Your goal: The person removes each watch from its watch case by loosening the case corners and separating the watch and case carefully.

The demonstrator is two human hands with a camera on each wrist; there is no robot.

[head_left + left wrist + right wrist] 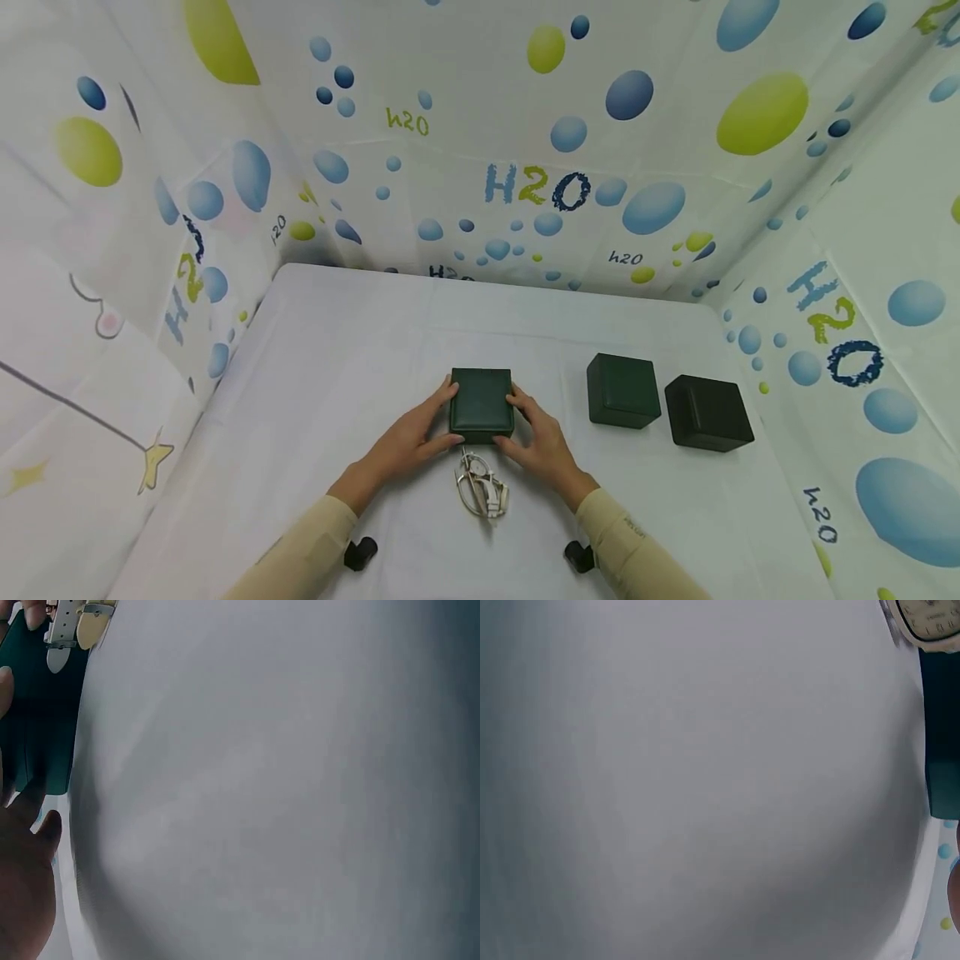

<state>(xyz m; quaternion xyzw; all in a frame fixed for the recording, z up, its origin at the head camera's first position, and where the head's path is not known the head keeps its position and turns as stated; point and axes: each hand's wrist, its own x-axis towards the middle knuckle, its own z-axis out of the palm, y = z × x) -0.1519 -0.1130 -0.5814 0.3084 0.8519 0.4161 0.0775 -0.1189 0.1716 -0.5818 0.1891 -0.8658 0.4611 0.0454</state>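
A dark green watch box (482, 402) with a lid sits in the middle of the white table, between both hands. My left hand (408, 435) grips its left side, the thumb at the front corner and the fingers along the side. On the other side my right hand (542, 442) holds it the same way, thumb at the front right corner. Just in front of the box lie wristwatches (482, 487) with pale straps, bunched together. White and cream straps (64, 637) with buckles show in the left wrist view, and a watch dial (932, 616) shows in the right wrist view.
To the right stand a second green box (622, 392) and a black box (708, 413), side by side. A white curtain (465, 133) printed with bubbles and H2O lettering encloses the table (360, 325) at the back and sides.
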